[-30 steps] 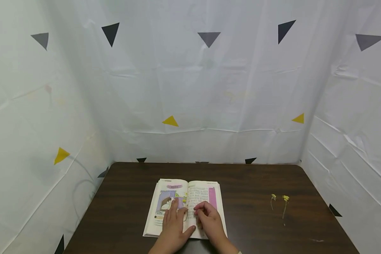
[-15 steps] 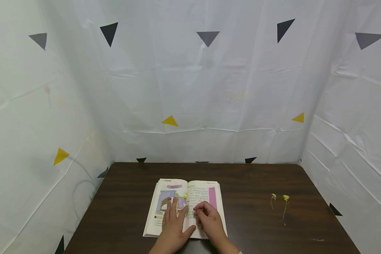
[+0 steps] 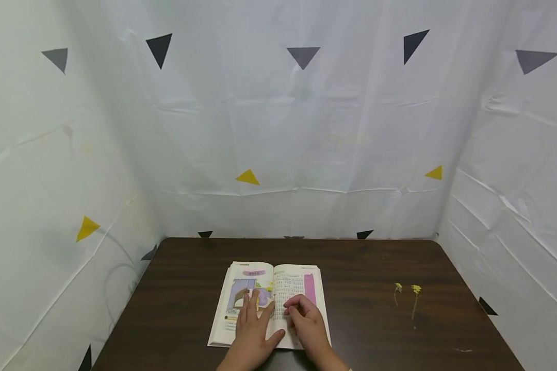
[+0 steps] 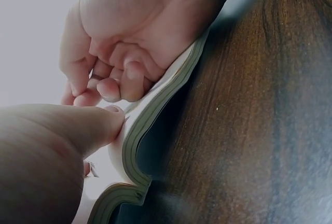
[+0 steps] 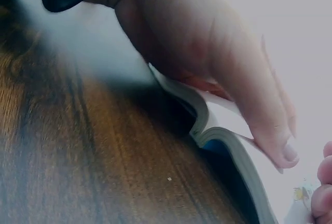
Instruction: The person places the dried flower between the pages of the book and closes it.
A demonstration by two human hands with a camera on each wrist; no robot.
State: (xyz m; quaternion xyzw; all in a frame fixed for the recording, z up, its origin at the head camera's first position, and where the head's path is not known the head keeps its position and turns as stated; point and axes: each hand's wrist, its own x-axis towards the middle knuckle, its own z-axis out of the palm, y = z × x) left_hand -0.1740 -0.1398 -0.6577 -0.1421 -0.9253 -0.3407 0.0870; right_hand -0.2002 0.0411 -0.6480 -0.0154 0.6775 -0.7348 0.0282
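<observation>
An open book (image 3: 220,330) lies on the brown table, with a coloured picture on its left page. My left hand (image 3: 252,330) rests on that page with fingers spread. Its thumb (image 5: 259,105) reaches across the gutter onto the right page, as the right wrist view shows. Over the right page, my right hand (image 3: 306,322) has its fingers curled, thumb and fingertips close together. From the left wrist view its fingers (image 4: 135,79) look bent above the page edge; I cannot tell whether something thin is between the fingertips. A tiny yellow spot (image 5: 300,193) shows beside the right fingertips.
Two dried yellow flowers on thin stems lie to the right of the book: a small one (image 3: 398,287) and a fuller one (image 3: 415,290). A pale thin scrap (image 3: 463,351) is nearer the front. White sheeting (image 3: 334,129) with triangles surrounds the table (image 3: 362,268).
My left index finger has straightened from a bent pose, and the fingers are more spread on the page. My right hand keeps nearly the same place and shape. The head view shifts slightly.
</observation>
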